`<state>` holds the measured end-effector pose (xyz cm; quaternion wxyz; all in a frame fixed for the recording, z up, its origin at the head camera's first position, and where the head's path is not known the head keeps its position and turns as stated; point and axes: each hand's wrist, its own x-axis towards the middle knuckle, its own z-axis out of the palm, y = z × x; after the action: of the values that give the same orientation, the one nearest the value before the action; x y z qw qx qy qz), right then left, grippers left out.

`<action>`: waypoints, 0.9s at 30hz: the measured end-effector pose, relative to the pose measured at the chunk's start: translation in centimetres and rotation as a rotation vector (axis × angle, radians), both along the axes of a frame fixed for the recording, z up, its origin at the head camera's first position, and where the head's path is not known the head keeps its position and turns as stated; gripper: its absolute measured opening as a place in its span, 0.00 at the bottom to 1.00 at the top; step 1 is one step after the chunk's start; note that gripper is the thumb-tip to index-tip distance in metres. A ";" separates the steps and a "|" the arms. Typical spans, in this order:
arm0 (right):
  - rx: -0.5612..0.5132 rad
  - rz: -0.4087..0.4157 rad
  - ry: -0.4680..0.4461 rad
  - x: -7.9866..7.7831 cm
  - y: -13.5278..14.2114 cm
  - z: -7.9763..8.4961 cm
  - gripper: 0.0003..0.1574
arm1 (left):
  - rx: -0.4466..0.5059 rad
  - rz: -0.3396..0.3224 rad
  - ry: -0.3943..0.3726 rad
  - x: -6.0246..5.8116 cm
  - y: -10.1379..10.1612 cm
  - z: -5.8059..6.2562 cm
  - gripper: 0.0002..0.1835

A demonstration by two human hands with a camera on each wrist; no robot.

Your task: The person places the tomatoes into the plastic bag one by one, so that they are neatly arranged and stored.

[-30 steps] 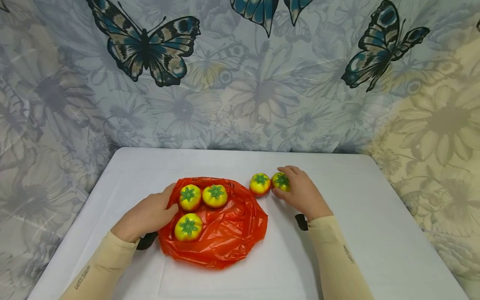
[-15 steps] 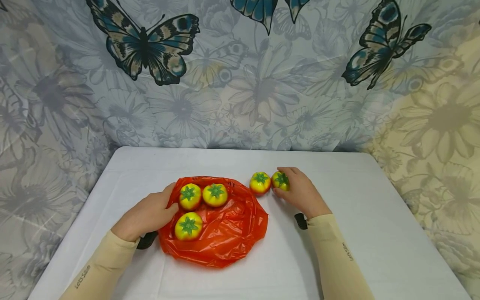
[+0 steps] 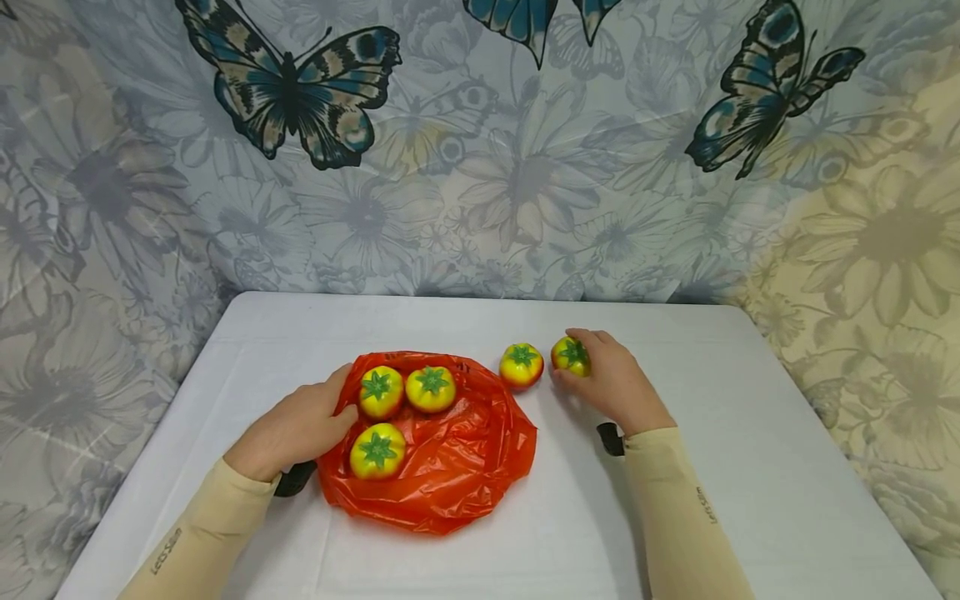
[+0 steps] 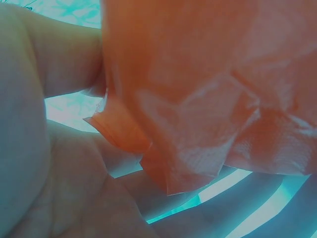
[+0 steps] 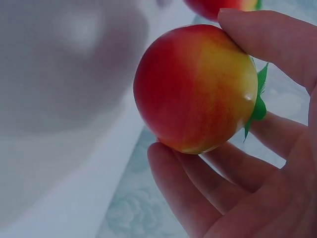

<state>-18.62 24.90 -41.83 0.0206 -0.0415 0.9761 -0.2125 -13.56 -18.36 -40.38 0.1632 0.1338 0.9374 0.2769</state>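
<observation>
In the head view, a crumpled red plastic bag lies on the table with its left edge in my left hand. My thumb lies on the near side of the edge; in the left wrist view the bag's film hangs between thumb and fingers. Three red-and-yellow tomatoes with green leafy tops sit on the bag's left part: one tomato, another tomato and a nearer tomato. My right hand holds a similar tomato between thumb and fingertips. One more tomato stands just left of it.
A white-covered table carries everything, its back edge close to a cloth backdrop printed with flowers and butterflies. Black straps show at both wrists.
My right hand has shifted slightly right and back with its tomato, opening a gap to the neighbouring tomato. The left hand and bag stay put.
</observation>
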 end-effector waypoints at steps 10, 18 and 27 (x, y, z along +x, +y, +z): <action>-0.032 0.040 0.069 0.6 -0.6 1.7 0.45 | -0.013 0.004 0.003 -0.1 0.1 0.1 0.39; -0.060 0.062 0.092 1.2 -1.4 2.5 0.45 | -0.012 0.000 0.011 0.0 0.1 0.2 0.40; -0.072 0.084 0.090 1.6 -2.1 3.0 0.45 | -0.008 0.002 0.008 0.0 0.1 0.0 0.39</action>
<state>-17.05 22.81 -38.82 -0.0157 -0.0924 0.9652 -0.2443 -13.61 -18.30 -40.39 0.1598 0.1335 0.9392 0.2729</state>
